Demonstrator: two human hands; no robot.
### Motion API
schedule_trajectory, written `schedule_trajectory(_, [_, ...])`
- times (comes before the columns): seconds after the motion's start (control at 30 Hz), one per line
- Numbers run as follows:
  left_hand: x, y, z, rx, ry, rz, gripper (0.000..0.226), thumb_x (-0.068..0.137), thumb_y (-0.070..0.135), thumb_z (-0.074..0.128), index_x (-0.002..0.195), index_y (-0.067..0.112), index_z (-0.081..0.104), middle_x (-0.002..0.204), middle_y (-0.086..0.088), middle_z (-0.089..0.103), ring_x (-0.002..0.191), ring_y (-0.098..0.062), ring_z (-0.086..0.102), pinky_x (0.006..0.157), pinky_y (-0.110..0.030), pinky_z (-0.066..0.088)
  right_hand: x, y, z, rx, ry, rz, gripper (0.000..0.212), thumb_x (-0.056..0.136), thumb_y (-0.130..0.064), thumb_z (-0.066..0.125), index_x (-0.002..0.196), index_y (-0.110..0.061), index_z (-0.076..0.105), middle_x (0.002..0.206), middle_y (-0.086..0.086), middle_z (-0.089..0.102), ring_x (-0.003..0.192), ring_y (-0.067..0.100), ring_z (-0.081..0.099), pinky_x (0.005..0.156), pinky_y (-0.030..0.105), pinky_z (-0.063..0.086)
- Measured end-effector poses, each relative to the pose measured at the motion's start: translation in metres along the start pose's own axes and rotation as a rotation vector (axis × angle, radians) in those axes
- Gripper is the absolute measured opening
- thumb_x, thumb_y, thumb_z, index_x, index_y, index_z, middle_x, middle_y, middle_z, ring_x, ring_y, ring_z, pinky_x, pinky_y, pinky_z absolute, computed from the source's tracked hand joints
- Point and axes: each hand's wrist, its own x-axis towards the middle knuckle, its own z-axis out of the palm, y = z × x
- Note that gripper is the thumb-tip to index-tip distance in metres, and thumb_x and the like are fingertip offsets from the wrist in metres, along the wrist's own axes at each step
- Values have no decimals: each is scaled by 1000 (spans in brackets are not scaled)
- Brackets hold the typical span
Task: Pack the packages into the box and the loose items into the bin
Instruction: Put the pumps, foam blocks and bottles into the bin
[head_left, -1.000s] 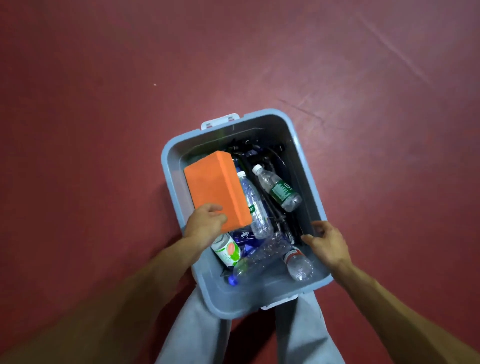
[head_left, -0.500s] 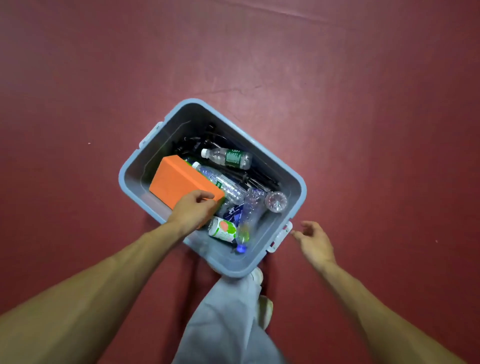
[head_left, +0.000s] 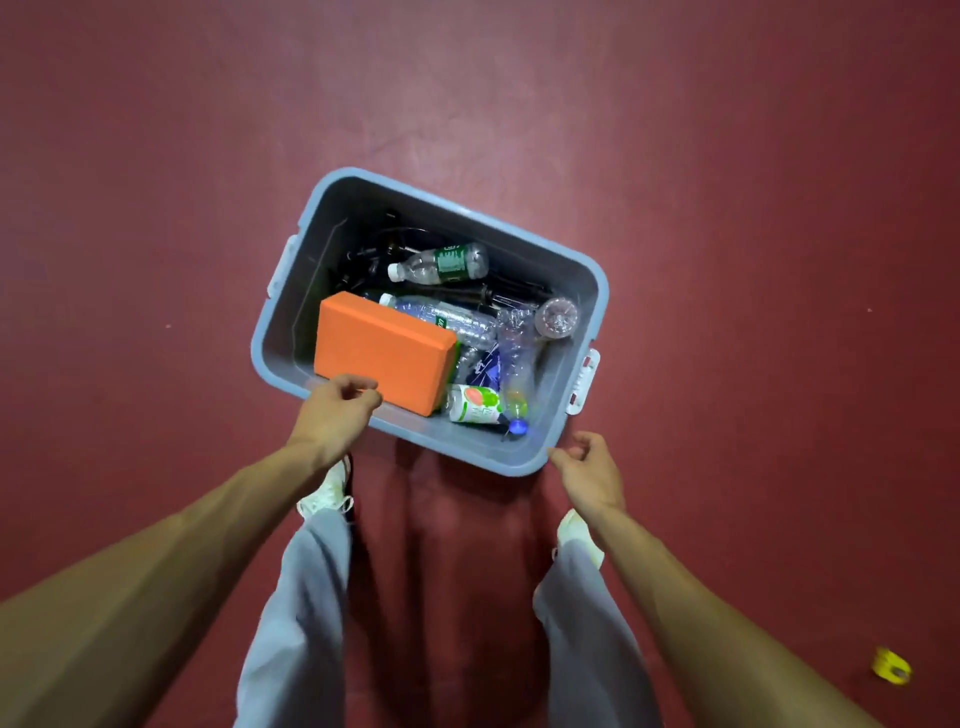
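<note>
Head cam: left hand (head_left: 335, 413) has its fingers curled in right at the near edge of the orange block (head_left: 384, 348), can't tell if they touch it. The block lies flat in the left end of the bin (head_left: 483, 222), long axis along the bin's length. Black stuff under the bottles (head_left: 441, 265) is hard to make out. Right hand (head_left: 589, 467) is loosely curled, holding nothing, just beside the bin's near corner.

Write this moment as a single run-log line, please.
bin: holds bottles, orange block | left hand: at block's near edge, holding nothing | right hand: by bin's near corner, holding nothing
</note>
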Motion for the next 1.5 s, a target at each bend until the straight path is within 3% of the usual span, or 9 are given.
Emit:
schedule_trajectory(0.27, [97,-30,-93,283,-79,70,32,91,23,52,121,17,58,109,1,59,96,-17,54,83,-25,37,22,-34,108,116,195,183,60,85,-28,67,136,-7,43,131,16,56,119,31,54,99,35,39])
schedule_trajectory(0.47, [100,-7,-75,434,-264,174,30,90,21,52,118,16,60,104,-1,60,90,-17,55,78,-24,36,12,-28,100,212,312,269,58,84,-32,67,134,-11,46,133,14,56,123,32,52,103,38,39])
schedule_trajectory(0.6, [72,34,-9,470,-351,294,27,91,18,52,117,13,59,98,-2,60,68,-15,52,61,-25,39,2,-10,51,320,355,250,52,83,-32,67,129,-13,49,122,9,63,115,28,56,99,36,40])
schedule_trajectory(0.77, [8,83,102,521,-404,446,17,90,13,53,105,12,62,88,-2,62,60,-10,50,50,-12,39,-5,37,-29,465,409,183,45,82,-33,69,121,-15,55,109,7,65,107,26,60,94,35,44])
schedule_trajectory(0.93, [-86,119,217,584,-458,550,19,88,15,56,104,14,65,94,-3,67,81,-19,60,77,-22,45,-27,106,-120,557,398,132,40,84,-30,68,119,-13,57,113,8,66,107,24,61,95,32,45])
schedule_trajectory(1.0, [-126,132,263,617,-489,594,19,89,12,56,106,13,65,93,-5,65,72,-13,58,65,-11,44,-40,138,-158,602,408,127,38,84,-29,67,118,-13,59,113,6,66,107,23,62,93,29,44])
schedule_trajectory(1.07, [-166,144,306,661,-517,619,18,90,12,56,106,15,63,90,-5,62,65,-13,52,56,-14,41,-53,170,-196,644,418,130,37,85,-28,67,118,-13,59,112,6,68,107,22,62,91,28,43])
schedule_trajectory(1.23, [-248,169,399,727,-603,662,13,88,10,56,97,17,63,87,-6,62,78,-20,53,67,-25,40,-78,239,-284,727,465,192,36,87,-29,64,119,-14,59,112,3,68,105,19,62,85,22,41])
schedule_trajectory(1.5, [-309,199,543,873,-759,707,9,88,12,56,91,19,61,86,-2,61,82,-20,55,68,-24,40,-50,325,-382,822,503,314,38,86,-30,65,119,-14,57,115,4,67,109,22,62,96,31,46])
